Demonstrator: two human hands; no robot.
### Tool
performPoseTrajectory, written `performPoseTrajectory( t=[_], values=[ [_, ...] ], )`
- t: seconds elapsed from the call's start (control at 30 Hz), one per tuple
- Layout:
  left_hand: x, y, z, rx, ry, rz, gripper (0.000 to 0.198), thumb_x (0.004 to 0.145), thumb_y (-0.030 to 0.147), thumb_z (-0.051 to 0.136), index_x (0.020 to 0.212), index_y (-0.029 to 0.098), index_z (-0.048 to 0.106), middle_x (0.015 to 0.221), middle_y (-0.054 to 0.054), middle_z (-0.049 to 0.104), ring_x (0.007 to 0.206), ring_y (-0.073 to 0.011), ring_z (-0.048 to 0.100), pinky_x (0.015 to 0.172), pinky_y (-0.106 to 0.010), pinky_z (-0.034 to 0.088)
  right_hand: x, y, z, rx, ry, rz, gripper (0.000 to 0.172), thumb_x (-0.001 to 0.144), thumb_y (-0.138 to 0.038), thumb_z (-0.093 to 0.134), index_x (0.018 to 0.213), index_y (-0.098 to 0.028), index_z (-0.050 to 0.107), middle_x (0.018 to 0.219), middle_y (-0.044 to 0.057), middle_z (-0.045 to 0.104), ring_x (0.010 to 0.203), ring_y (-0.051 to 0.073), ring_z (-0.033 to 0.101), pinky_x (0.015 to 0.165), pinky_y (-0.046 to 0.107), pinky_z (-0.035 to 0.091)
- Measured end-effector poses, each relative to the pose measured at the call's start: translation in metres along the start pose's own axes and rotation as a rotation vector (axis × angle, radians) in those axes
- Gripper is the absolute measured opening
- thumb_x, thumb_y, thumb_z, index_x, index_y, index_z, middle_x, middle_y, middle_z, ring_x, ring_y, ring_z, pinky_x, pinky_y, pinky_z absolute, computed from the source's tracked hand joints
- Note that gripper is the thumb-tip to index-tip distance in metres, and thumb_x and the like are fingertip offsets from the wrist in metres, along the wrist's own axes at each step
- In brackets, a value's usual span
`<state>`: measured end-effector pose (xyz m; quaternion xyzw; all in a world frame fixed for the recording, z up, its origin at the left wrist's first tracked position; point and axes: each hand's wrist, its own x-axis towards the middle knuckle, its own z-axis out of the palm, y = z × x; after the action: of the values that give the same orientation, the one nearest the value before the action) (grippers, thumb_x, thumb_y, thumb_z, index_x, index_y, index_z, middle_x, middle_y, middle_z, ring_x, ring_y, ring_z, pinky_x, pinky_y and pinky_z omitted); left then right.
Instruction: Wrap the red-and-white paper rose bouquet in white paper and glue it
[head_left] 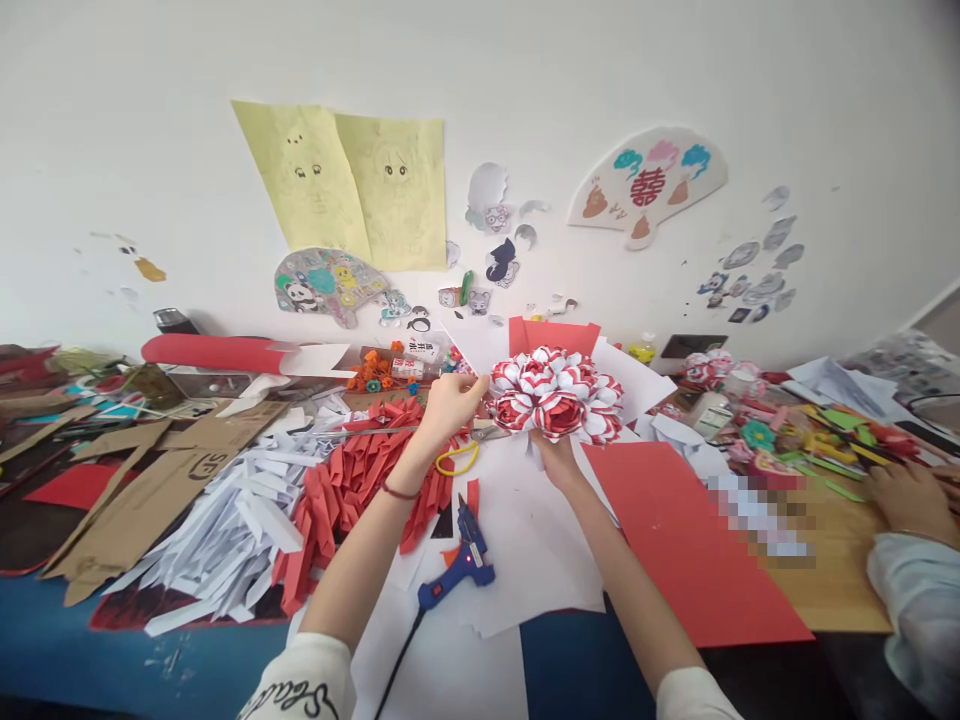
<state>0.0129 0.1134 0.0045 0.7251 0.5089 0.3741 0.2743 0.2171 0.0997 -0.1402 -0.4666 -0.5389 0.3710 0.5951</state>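
Note:
A bouquet of red-and-white paper flowers is held up over the table in front of me. From below, my right hand grips it, the fingers partly hidden under the blooms. My left hand is closed at the bouquet's left edge, thumb and fingertips pinching at the outer petals. Beneath my hands a blue glue gun lies on white paper sheets, its small light glowing. Yellow-handled scissors rest just below my left hand.
Left of me are heaps of folded white paper strips and red paper strips, then cut cardboard. Red card lies to the right. Another person's hand is at the far right, near colourful scraps.

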Motion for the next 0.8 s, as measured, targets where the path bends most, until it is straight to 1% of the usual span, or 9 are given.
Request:
performPoseTrajectory(
  t=[0.1, 0.17, 0.27, 0.33, 0.4, 0.47, 0.57, 0.7, 0.8],
  values=[
    [0.000, -0.002, 0.002, 0.017, -0.004, -0.003, 0.034, 0.086, 0.041, 0.053, 0.064, 0.019, 0.067, 0.058, -0.001, 0.071, 0.050, -0.0162, 0.063, 0.061, -0.025, 0.047, 0.001, -0.012, 0.001, 0.119, -0.013, 0.012, 0.053, 0.082, -0.064, 0.062, 0.111, -0.021, 0.065, 0.100, 0.009, 0.073, 0.095, 0.027, 0.068, 0.081, 0.039, 0.055],
    [-0.002, -0.003, 0.007, 0.040, 0.025, -0.013, 0.033, 0.085, 0.041, 0.054, 0.062, 0.020, 0.065, 0.056, -0.002, 0.070, 0.055, -0.0180, 0.065, 0.064, -0.026, 0.047, 0.002, -0.020, 0.003, 0.198, -0.039, 0.014, 0.047, 0.084, -0.062, 0.062, 0.109, -0.022, 0.066, 0.101, 0.009, 0.074, 0.096, 0.026, 0.069, 0.080, 0.037, 0.055],
    [-0.003, -0.001, 0.017, 0.047, 0.016, -0.025, 0.037, 0.087, 0.045, 0.052, 0.062, 0.020, 0.064, 0.047, -0.001, 0.065, 0.052, -0.0189, 0.064, 0.064, -0.026, 0.047, 0.003, -0.027, 0.007, 0.226, -0.026, 0.017, 0.048, 0.083, -0.062, 0.064, 0.112, -0.024, 0.065, 0.100, 0.008, 0.074, 0.095, 0.026, 0.070, 0.078, 0.036, 0.056],
    [-0.004, 0.000, 0.022, 0.028, -0.024, -0.020, 0.039, 0.088, 0.047, 0.050, 0.062, 0.020, 0.063, 0.047, 0.000, 0.064, 0.046, -0.0170, 0.061, 0.061, -0.026, 0.047, 0.004, -0.028, 0.007, 0.233, -0.016, 0.018, 0.049, 0.083, -0.062, 0.064, 0.113, -0.024, 0.065, 0.100, 0.007, 0.074, 0.094, 0.027, 0.070, 0.076, 0.036, 0.056],
    [-0.006, 0.002, 0.024, -0.001, -0.061, 0.001, 0.039, 0.088, 0.046, 0.049, 0.062, 0.019, 0.062, 0.052, 0.000, 0.067, 0.042, -0.0146, 0.059, 0.058, -0.025, 0.046, 0.004, -0.029, 0.007, 0.245, 0.001, 0.010, 0.048, 0.083, -0.061, 0.065, 0.112, -0.023, 0.065, 0.099, 0.007, 0.075, 0.092, 0.027, 0.070, 0.075, 0.036, 0.056],
    [-0.009, 0.002, 0.025, -0.028, -0.088, 0.031, 0.037, 0.088, 0.043, 0.050, 0.061, 0.019, 0.059, 0.055, 0.000, 0.069, 0.043, -0.0136, 0.059, 0.057, -0.024, 0.045, 0.003, -0.030, 0.005, 0.246, 0.015, -0.001, 0.047, 0.083, -0.061, 0.065, 0.111, -0.023, 0.066, 0.097, 0.007, 0.075, 0.091, 0.026, 0.070, 0.074, 0.035, 0.055],
    [-0.014, 0.000, 0.025, -0.061, -0.091, 0.060, 0.034, 0.088, 0.040, 0.050, 0.063, 0.019, 0.058, 0.057, -0.001, 0.070, 0.046, -0.0135, 0.060, 0.055, -0.023, 0.044, 0.001, -0.032, 0.004, 0.241, 0.025, -0.001, 0.045, 0.083, -0.061, 0.065, 0.108, -0.023, 0.067, 0.093, 0.007, 0.074, 0.089, 0.025, 0.069, 0.073, 0.034, 0.054],
    [-0.016, -0.002, 0.027, -0.103, -0.066, 0.078, 0.040, 0.093, 0.049, 0.044, 0.068, 0.019, 0.055, 0.061, -0.001, 0.071, 0.045, -0.0129, 0.058, 0.052, -0.023, 0.043, 0.000, -0.027, -0.001, 0.212, 0.018, 0.016, 0.047, 0.079, -0.062, 0.068, 0.106, -0.023, 0.068, 0.089, 0.006, 0.073, 0.083, 0.024, 0.068, 0.072, 0.033, 0.052],
    [-0.019, -0.005, 0.028, -0.185, -0.085, 0.118, 0.044, 0.095, 0.054, 0.040, 0.075, 0.019, 0.057, 0.067, -0.002, 0.072, 0.047, -0.0129, 0.059, 0.052, -0.023, 0.043, 0.001, -0.021, -0.006, 0.165, 0.035, 0.074, 0.047, 0.076, -0.064, 0.069, 0.097, -0.022, 0.068, 0.081, 0.004, 0.071, 0.072, 0.022, 0.063, 0.066, 0.032, 0.049]
  ],
)
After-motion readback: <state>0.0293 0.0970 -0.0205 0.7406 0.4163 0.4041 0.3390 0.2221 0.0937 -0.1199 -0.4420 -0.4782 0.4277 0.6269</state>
